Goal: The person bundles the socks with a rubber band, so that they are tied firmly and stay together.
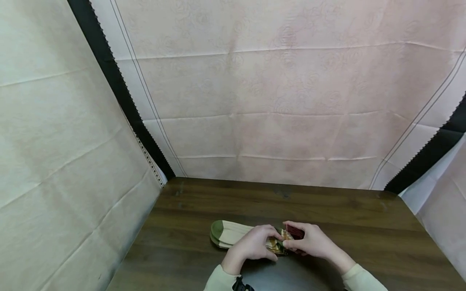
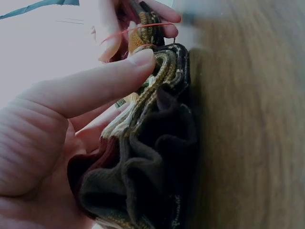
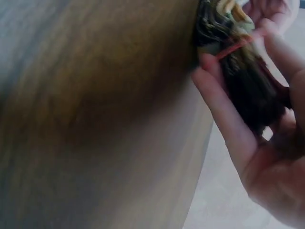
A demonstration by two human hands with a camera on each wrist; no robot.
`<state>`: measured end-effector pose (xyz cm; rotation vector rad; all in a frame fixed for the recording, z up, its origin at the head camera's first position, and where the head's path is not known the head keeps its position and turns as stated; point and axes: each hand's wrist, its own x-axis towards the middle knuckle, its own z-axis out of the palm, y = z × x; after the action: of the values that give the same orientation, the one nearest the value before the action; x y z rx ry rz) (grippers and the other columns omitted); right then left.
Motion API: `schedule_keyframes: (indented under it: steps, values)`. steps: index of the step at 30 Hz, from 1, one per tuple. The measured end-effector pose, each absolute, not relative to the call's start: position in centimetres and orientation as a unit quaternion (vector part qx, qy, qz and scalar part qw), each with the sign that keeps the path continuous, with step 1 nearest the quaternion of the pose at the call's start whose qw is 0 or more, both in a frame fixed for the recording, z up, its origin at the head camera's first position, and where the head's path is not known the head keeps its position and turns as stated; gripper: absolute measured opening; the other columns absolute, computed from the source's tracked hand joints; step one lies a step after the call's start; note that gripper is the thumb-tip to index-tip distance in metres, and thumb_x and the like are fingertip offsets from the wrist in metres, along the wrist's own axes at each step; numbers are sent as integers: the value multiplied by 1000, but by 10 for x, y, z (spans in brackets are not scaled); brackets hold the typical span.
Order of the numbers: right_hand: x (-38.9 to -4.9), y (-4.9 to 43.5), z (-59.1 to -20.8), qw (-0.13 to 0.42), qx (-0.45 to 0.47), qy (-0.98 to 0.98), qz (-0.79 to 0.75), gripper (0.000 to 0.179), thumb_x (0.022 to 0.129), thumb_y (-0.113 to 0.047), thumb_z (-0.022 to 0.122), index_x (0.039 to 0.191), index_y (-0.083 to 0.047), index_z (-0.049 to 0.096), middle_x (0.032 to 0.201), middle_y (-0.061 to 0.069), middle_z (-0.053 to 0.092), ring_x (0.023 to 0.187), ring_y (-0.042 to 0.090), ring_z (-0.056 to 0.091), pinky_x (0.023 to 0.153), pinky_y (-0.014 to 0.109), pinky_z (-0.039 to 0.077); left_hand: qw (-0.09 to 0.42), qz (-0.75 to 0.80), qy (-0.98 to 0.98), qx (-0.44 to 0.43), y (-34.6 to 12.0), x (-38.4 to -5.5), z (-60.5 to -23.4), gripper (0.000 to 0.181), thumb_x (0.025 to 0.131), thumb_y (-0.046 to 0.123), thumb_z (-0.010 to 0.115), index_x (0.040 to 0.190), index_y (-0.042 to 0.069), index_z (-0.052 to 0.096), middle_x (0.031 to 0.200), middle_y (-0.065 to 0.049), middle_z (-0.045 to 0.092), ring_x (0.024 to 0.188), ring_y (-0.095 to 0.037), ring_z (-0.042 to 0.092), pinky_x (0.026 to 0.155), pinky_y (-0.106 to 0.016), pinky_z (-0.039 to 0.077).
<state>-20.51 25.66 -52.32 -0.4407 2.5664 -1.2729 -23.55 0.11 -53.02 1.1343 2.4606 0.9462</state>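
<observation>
A bundle of stacked socks (image 1: 233, 233), cream with green ends on the left, lies on the table. My left hand (image 1: 255, 243) grips the bundle near its middle, with the thumb on the folded layers in the left wrist view. Those layers (image 2: 143, 171) show dark grey, burgundy and patterned knit. At the bundle's right end my right hand (image 1: 312, 241) spreads a thin red rubber band (image 3: 238, 46) between thumb and fingers. The band runs around the socks there, and a burgundy end (image 1: 296, 232) shows between the right hand's fingers.
The brown wood-grain table (image 1: 189, 210) carries the bundle near its front. Pale creased cloth (image 1: 284, 101) hangs behind it, with another cloth panel (image 1: 65, 161) on the left. Dark strips (image 1: 123, 93) run down at the corners.
</observation>
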Motion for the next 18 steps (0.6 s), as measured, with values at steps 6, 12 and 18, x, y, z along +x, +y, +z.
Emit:
schedule_keyframes:
  steps: [6,12,18]
  values:
    - [-206,252,-534,89,-142,896,-411,61,90,-47,87,138,-13,71,127,6,74,115,25,71,84,32,60,148,346,833,405,-6,-237,-530,44,84,20,95,125,22,79,123,16,67,118,-1,60,101,-24,49]
    - [-203,253,-536,145,-122,856,-481,68,93,-36,87,149,-9,59,140,20,65,105,25,69,59,40,61,149,357,828,407,-9,-239,-530,42,84,20,95,123,21,79,123,15,68,119,-2,60,103,-25,49]
    - [-200,258,-531,188,-99,823,-526,84,94,-28,85,156,-4,35,145,25,52,114,32,62,66,46,61,159,360,832,391,-8,-240,-532,41,84,21,95,122,23,80,126,16,69,129,-6,58,107,-27,47]
